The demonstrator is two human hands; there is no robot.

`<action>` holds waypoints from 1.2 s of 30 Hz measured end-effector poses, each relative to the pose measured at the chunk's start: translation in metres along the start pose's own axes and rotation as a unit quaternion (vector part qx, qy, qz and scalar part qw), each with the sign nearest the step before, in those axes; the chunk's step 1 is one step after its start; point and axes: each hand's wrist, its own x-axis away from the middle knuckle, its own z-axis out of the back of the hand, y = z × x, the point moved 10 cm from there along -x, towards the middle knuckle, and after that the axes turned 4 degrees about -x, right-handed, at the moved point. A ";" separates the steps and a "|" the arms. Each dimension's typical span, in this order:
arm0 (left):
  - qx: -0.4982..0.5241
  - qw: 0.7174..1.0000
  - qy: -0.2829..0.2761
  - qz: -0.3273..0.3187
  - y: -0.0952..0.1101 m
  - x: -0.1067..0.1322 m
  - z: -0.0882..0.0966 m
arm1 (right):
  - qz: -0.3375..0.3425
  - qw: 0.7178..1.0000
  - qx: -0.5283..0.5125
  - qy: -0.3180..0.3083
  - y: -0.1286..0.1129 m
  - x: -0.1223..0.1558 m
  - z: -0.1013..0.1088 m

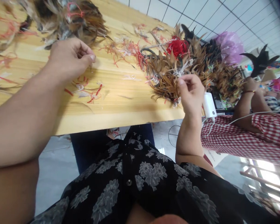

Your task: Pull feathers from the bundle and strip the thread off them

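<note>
My left hand point(68, 59) is over the wooden table, thumb and fingers curled into a pinch. What sits in that pinch, if anything, is too small to make out. Just beyond it lies a pile of brown and grey feathers point(91, 23) with a red tie on top. On the other side, my right hand point(191, 93) pinches at the near edge of a heap of brown feather bundles point(164, 82). White strands point(183, 68) stick up just above its fingertips; whether they are gripped I cannot tell.
Scraps of red and white string point(128, 49) litter the wooden table point(121, 109). A red flower point(177, 46), black feathers point(261, 59) and a purple puff point(230, 48) stand at right. Beside my right wrist is a white charger point(209, 104) with a cable. A co-worker's checkered sleeve point(270, 127) is close by.
</note>
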 end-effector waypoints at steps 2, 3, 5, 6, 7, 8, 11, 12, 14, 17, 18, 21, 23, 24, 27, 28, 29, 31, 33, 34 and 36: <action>0.047 0.998 0.042 0.001 -0.003 -0.004 0.006 | 0.025 0.995 -0.055 -0.080 -0.028 -0.025 -0.052; 0.076 0.995 0.068 -0.003 -0.006 -0.006 0.010 | 0.034 0.990 -0.078 -0.112 -0.041 -0.039 -0.079; 0.130 0.986 0.108 -0.010 -0.013 -0.012 0.017 | 0.045 0.978 -0.120 -0.162 -0.062 -0.068 -0.136; 0.151 0.980 0.125 -0.015 -0.017 -0.016 0.020 | 0.043 0.972 -0.141 -0.184 -0.069 -0.083 -0.166; 0.167 0.978 0.127 -0.009 -0.023 -0.020 0.021 | 0.042 0.964 -0.163 -0.205 -0.073 -0.095 -0.198; 0.181 0.975 0.131 -0.015 -0.028 -0.024 0.023 | 0.037 0.958 -0.184 -0.216 -0.074 -0.107 -0.228; 0.194 0.969 0.142 -0.058 -0.036 -0.033 0.029 | 0.017 0.956 -0.214 -0.198 -0.061 -0.130 -0.299; 0.187 0.968 0.152 -0.071 -0.039 -0.034 0.032 | 0.002 0.961 -0.211 -0.178 -0.051 -0.134 -0.314; 0.157 0.969 0.168 -0.085 -0.044 -0.036 0.037 | -0.055 0.972 -0.180 -0.138 -0.023 -0.136 -0.329; 0.103 0.976 0.176 -0.082 -0.051 -0.036 0.041 | -0.129 0.985 -0.089 -0.077 0.015 -0.131 -0.316; 0.087 0.977 0.177 -0.076 -0.053 -0.037 0.042 | -0.140 0.987 -0.065 -0.052 0.022 -0.130 -0.306; 0.033 0.981 0.188 -0.045 -0.062 -0.038 0.047 | -0.120 0.992 -0.045 -0.005 0.021 -0.128 -0.285; -0.005 0.981 0.191 -0.019 -0.067 -0.041 0.048 | -0.070 0.995 -0.062 -0.018 0.005 -0.125 -0.290; -0.018 0.982 0.190 -0.011 -0.068 -0.044 0.049 | -0.044 0.996 -0.073 -0.035 -0.005 -0.122 -0.296; -0.044 0.983 0.176 -0.003 -0.066 -0.053 0.047 | 0.003 0.989 -0.111 -0.094 -0.027 -0.112 -0.317; -0.054 0.984 0.170 -0.003 -0.064 -0.057 0.045 | 0.008 0.987 -0.123 -0.107 -0.030 -0.109 -0.322; -0.066 0.985 0.161 -0.001 -0.061 -0.061 0.043 | 0.012 0.984 -0.131 -0.118 -0.032 -0.107 -0.326; -0.089 0.986 0.144 0.008 -0.059 -0.068 0.039 | 0.016 0.983 -0.131 -0.131 -0.034 -0.105 -0.331; -0.100 0.986 0.130 0.018 -0.059 -0.075 0.035 | 0.012 0.983 -0.112 -0.144 -0.032 -0.105 -0.334; -0.099 0.987 0.127 0.021 -0.060 -0.078 0.035 | 0.007 0.983 -0.102 -0.151 -0.031 -0.105 -0.335; -0.088 0.987 0.133 0.023 -0.065 -0.083 0.036 | -0.001 0.983 -0.097 -0.159 -0.030 -0.105 -0.335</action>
